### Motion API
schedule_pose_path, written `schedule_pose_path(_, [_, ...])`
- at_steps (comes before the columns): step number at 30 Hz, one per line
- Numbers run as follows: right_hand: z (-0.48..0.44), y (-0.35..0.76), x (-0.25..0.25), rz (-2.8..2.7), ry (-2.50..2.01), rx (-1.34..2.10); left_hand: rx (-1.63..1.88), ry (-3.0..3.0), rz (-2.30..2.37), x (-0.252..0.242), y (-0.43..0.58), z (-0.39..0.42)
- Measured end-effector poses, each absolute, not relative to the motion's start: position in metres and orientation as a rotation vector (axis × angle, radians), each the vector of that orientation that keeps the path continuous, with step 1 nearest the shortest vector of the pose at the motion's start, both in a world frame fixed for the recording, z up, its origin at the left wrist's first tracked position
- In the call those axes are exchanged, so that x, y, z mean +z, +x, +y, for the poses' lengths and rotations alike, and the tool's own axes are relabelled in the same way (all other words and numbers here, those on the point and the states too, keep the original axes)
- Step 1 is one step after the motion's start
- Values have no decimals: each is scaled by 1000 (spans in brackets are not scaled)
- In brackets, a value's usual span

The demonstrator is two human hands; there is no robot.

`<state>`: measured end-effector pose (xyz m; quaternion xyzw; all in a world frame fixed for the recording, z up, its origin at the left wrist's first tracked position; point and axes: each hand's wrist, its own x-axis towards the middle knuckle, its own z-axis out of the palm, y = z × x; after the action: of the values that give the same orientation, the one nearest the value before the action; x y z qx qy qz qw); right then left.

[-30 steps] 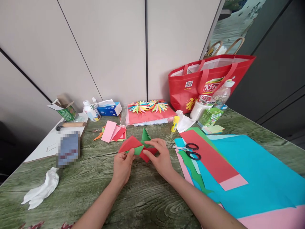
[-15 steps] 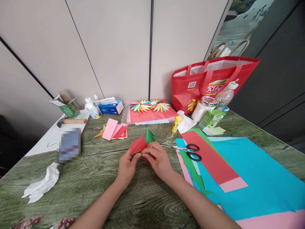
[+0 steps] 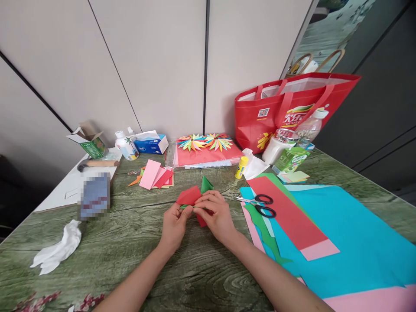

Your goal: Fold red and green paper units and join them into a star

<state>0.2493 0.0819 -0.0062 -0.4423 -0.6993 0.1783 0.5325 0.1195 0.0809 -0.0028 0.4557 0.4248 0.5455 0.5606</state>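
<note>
Between my two hands is a piece of folded red and green paper point(image 3: 190, 196), held just above the table's middle. My left hand point(image 3: 173, 223) pinches its left side, with the thumb at the lower edge. My right hand point(image 3: 216, 215) grips the right side, its fingertips meeting the left thumb near the centre. A green folded point point(image 3: 207, 185) sticks up behind the right fingers, and a red part shows below them. The fingers hide the middle of the folded paper. Scissors point(image 3: 264, 206) with black handles lie right of my right hand, on a red paper strip point(image 3: 292, 221).
Large blue sheets point(image 3: 351, 234) cover the table's right side. A yellow glue stick point(image 3: 241, 167) stands beyond the scissors. Paper pieces point(image 3: 150, 174) lie at back left, and folded paper stars point(image 3: 192, 142) rest on a packet by the wall. A red bag point(image 3: 250, 125) stands at back right.
The folded paper has tilted slightly in my hands, and more of its red lower part shows below my right fingers. Both hands keep their grip in nearly the same place.
</note>
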Motion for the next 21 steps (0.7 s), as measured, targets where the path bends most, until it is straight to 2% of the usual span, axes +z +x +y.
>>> schedule_pose_path(11, [78,244,-9,-1547,-1154,428,1360,1013,1148,-9,114,85])
schedule_pose_path(21, [83,244,-14,-1640,-1261,496,1214,726,982,2,117,84])
